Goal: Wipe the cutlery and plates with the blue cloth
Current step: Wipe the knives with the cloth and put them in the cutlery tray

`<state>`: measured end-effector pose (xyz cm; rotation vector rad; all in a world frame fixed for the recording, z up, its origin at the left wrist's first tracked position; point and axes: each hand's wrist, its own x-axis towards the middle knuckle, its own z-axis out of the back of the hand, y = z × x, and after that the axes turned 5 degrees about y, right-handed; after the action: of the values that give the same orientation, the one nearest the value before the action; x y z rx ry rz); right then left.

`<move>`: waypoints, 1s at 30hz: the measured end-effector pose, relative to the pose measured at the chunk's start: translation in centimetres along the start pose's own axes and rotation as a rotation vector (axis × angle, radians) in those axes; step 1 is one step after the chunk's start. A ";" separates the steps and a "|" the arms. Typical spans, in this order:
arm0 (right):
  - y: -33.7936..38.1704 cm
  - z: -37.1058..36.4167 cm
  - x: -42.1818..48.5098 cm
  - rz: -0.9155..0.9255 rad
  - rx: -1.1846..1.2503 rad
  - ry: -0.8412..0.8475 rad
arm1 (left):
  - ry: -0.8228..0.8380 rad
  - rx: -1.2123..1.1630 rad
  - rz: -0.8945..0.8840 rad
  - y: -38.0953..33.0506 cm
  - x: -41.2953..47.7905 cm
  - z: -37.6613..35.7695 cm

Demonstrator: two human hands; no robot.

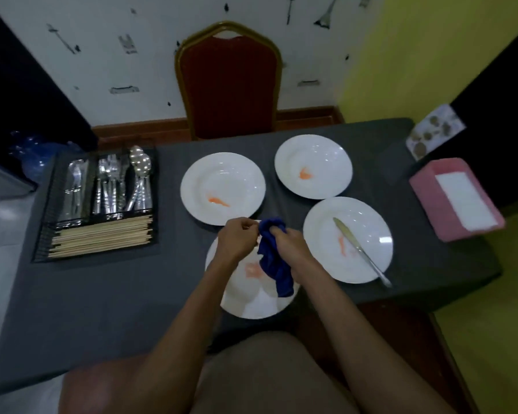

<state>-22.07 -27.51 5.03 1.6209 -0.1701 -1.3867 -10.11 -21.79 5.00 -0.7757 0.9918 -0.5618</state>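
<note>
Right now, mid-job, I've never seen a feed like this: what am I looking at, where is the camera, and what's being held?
There is no machine: these are a person's two bare hands, seen in one picture from a camera worn on the head, looking down. On the table lie four white plates with orange smears; a knife rests on the right plate. A cutlery tray sits at the left, a pink box at the right. The right hand grips the blue cloth over the nearest plate. The left hand has its fingers curled beside the cloth; what they hold is hidden.
</note>
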 end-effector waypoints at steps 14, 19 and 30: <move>-5.7 18.8 -1.6 0.077 -0.171 -0.345 | 0.272 0.101 0.093 -4.7 -0.5 -20.5; -6.5 21.3 -1.9 0.085 -0.178 -0.399 | 0.258 0.258 0.135 -4.6 0.4 -23.8; -6.5 23.2 -2.3 0.143 -0.269 -0.360 | 0.246 0.238 0.266 -5.9 0.2 -26.3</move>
<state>-44.86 -35.57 4.44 1.1106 -0.2915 -1.5091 -33.88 -33.77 1.00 -0.3607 1.2074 -0.5394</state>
